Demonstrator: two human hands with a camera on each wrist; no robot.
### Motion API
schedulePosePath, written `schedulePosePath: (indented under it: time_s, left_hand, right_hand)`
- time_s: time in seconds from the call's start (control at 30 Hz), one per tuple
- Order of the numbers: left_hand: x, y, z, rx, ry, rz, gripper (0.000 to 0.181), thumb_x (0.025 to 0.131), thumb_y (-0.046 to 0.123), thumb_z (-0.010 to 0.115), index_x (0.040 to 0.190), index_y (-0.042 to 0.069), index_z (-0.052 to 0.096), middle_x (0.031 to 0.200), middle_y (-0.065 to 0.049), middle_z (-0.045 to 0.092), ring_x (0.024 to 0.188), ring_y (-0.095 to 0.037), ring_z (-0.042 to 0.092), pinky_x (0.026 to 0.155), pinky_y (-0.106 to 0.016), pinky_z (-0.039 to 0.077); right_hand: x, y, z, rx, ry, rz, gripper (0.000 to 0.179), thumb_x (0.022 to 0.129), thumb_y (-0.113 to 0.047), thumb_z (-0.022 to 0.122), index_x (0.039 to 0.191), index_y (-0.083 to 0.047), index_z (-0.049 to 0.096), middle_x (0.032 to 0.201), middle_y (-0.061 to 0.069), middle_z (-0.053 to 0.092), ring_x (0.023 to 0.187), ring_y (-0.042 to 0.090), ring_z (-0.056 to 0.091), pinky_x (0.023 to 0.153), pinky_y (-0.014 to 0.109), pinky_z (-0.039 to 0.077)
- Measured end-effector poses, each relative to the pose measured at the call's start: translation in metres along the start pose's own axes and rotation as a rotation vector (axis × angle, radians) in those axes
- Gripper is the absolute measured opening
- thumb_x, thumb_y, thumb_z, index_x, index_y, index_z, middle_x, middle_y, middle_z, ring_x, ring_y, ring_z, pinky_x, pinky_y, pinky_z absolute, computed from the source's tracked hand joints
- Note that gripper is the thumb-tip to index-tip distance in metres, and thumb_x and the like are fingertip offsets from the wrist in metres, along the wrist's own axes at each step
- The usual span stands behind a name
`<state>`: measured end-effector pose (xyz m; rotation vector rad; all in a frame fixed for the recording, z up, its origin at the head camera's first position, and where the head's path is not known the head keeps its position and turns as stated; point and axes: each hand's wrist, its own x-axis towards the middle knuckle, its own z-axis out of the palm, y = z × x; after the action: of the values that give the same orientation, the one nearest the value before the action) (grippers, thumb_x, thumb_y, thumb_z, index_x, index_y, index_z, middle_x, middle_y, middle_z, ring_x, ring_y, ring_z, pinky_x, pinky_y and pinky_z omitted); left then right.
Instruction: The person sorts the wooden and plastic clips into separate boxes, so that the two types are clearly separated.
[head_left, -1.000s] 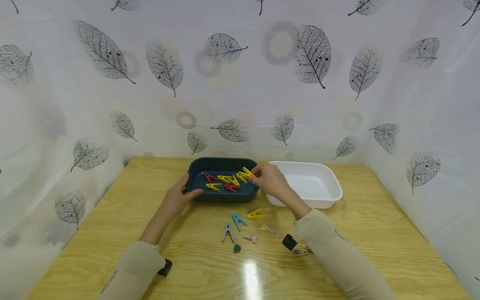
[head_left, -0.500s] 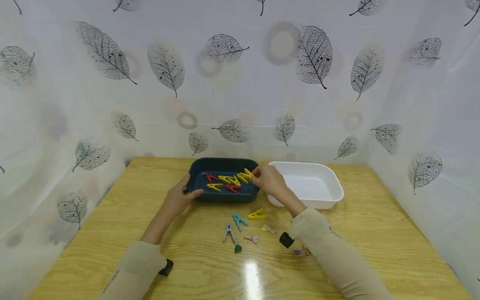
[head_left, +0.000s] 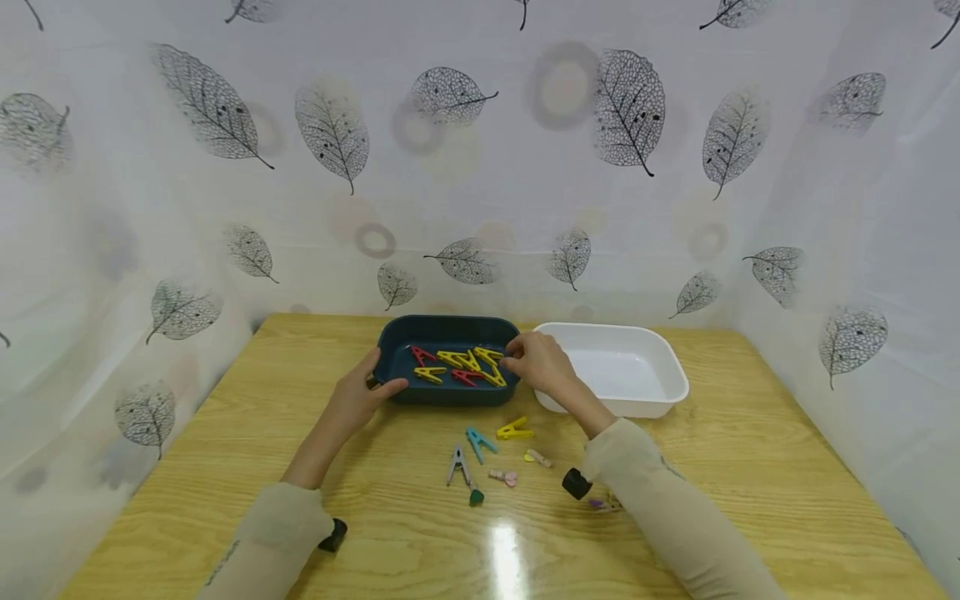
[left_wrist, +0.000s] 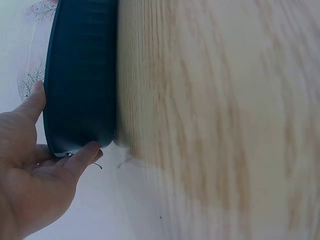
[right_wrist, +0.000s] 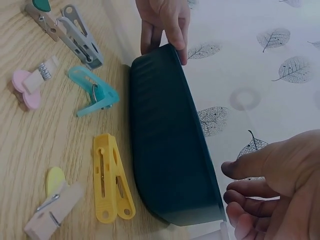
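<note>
A yellow clip [head_left: 495,377] lies in the dark tray [head_left: 446,397], at its right end — long axis slanting, it seems, toward the near-right corner. The right hand [head_left: 543,360] beside it, fingers relaxed, holds nothing — the left hand [head_left: 356,392] grips the tray's left end.

A dark tray [head_left: 450,397] holds 7 yellow and red clips [head_left: 452,359].

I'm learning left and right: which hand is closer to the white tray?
Right. The right hand is by the left end of the white tray; the left hand is farther off, holding the left end of the dark tray.
</note>
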<state>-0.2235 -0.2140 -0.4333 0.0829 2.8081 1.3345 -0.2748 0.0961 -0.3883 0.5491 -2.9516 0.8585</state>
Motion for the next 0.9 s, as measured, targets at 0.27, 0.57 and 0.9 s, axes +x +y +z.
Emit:
schedulePosePath:
  time_s: [0.27,0.57,0.9]
  left_hand:
    - [-0.001,0.001,0.000,0.003,0.001,-0.007,0.091,0.103,0.038,0.065,0.164,-0.002,0.011,0.169,-0.026,0.011,0.150,-0.046,0.028,0.120,-0.055,0.029]
    - [0.001,-0.001,-0.001,0.015,0.004,0.004,0.092,0.103,0.039,0.066,0.163,-0.004,0.012,0.168,-0.027,0.012,0.148,-0.047,0.030,0.120,-0.055,0.030]
    - [0.002,-0.001,0.001,0.015,0.004,-0.004,0.091,0.103,0.038,0.065,0.163,-0.004,0.011,0.168,-0.027,0.012,0.149,-0.047,0.028,0.120,-0.055,0.029]
  right_hand:
    - [-0.012,0.003,-0.005,0.027,0.008,-0.070,0.031,0.098,-0.018,0.073,0.122,0.002,0.074,0.100,0.010,0.074,0.090,0.026,0.070,0.078,0.041,0.059]
    - [-0.027,0.008,-0.009,0.084,0.033,-0.108,0.030,0.098,-0.017,0.073,0.121,0.003,0.073,0.103,0.011,0.074,0.094,0.028,0.070,0.083,0.043,0.059]
    - [-0.046,0.008,-0.011,0.147,0.057,-0.120,0.024,0.096,-0.012,0.075,0.116,0.002,0.075,0.096,0.007,0.073,0.080,0.019,0.066,0.069,0.033,0.056]
